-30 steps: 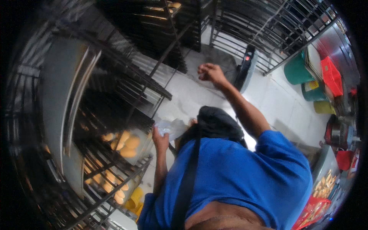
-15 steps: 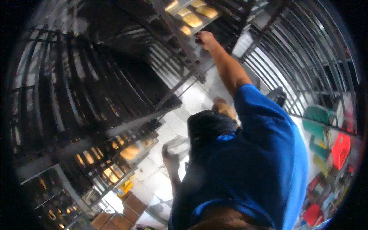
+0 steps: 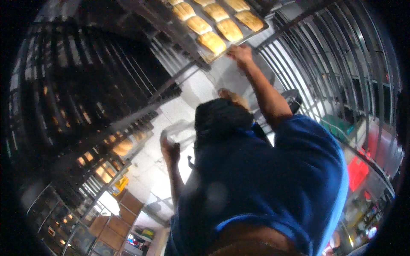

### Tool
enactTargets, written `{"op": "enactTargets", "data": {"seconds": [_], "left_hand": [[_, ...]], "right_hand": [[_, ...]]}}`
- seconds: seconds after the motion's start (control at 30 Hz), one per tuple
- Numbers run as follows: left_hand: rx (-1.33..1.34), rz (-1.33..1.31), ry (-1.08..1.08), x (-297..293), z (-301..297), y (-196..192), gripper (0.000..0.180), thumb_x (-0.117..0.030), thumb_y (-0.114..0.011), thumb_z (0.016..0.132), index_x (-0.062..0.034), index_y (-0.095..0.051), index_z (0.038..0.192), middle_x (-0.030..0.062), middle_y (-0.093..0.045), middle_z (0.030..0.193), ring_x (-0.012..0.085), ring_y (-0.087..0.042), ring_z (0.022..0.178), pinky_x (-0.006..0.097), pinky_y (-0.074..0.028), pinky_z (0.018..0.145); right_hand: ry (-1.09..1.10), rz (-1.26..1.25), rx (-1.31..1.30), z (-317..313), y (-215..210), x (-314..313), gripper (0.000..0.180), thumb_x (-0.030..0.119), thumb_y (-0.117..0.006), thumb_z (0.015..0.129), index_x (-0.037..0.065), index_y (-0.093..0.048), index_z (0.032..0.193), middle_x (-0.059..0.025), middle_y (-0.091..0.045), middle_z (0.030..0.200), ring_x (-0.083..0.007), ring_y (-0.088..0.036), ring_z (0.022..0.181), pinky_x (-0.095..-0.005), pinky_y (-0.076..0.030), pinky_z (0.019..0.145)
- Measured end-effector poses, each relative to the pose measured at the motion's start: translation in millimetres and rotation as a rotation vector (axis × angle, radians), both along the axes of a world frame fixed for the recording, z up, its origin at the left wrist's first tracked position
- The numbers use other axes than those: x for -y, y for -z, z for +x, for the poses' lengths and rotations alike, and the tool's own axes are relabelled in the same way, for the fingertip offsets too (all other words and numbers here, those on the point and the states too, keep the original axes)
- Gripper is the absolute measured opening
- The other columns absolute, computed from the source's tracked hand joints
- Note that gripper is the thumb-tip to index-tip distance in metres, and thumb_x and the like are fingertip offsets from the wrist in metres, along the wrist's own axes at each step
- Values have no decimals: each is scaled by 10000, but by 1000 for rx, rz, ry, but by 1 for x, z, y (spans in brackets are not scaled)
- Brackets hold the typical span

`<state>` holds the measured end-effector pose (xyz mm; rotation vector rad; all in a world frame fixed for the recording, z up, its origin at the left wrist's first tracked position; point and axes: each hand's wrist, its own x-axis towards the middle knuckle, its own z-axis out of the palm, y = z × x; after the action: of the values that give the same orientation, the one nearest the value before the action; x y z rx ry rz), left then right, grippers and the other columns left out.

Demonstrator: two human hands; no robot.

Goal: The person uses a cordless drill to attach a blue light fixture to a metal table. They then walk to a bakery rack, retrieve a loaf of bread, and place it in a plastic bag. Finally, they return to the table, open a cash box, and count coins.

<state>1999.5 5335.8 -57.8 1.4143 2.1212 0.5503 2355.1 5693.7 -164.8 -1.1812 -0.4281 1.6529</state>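
Note:
My right hand (image 3: 241,54) is closed on the near edge of a dark metal baking tray (image 3: 237,42) at the top of the view. Several golden-brown bread rolls (image 3: 229,30) lie on it in rows. The tray juts out of a dark metal rack, its far end cut off by the top rim. Lower down on the left, my left hand (image 3: 171,151) is wrapped round a clear plastic container (image 3: 181,130), held over the pale floor beside my body. The container is blurred, and I cannot make out anything in it.
Tall dark racks (image 3: 81,85) fill the left side, with baked goods (image 3: 124,147) on lower trays. Another slatted metal rack (image 3: 324,55) stands on the right. A red crate (image 3: 358,170) is low on the right; brown boxes (image 3: 115,226) and a yellow object (image 3: 121,185) are at lower left.
The bread tray has come further out of the rack toward me, showing more rolls, with my right hand at its edge. My left hand still holds the container.

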Motion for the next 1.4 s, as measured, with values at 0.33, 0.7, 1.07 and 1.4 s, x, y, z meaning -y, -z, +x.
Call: {"op": "enactTargets", "data": {"seconds": [0.33,0.7,1.07,1.4], "left_hand": [[0,-11,65,-17,3,-8,671,-21,-579,700,74,-433,1347,279,-448,1426,429,-420,1342,452,-322,1153],[-17,-79,-67,2,-1,-4,701,-49,-644,679,70,-449,1342,268,-467,1409,414,-439,1330,427,-358,1132],[-142,137,74,-43,21,-34,630,28,-607,729,2,-480,1346,214,-455,1446,398,-482,1306,437,-416,1092],[-20,72,253,-135,34,-76,635,7,-641,735,28,-471,1347,188,-419,1505,373,-464,1343,396,-392,1119]], "right_hand": [[-544,706,1651,-46,-92,50,819,349,-748,811,5,-356,1443,-257,-497,1324,-434,-436,1289,-499,-374,1088],[-952,220,697,-3,-103,-10,628,507,-753,770,58,-660,1198,-150,-692,1114,-286,-672,980,-383,-529,855],[-366,685,1692,16,-78,-9,792,319,-787,747,139,-419,1425,-245,-457,1408,-511,-528,1170,-520,-482,970],[-130,38,399,40,-92,-33,675,274,-806,750,6,-543,1310,-169,-657,1120,-272,-693,931,-371,-592,770]]}}
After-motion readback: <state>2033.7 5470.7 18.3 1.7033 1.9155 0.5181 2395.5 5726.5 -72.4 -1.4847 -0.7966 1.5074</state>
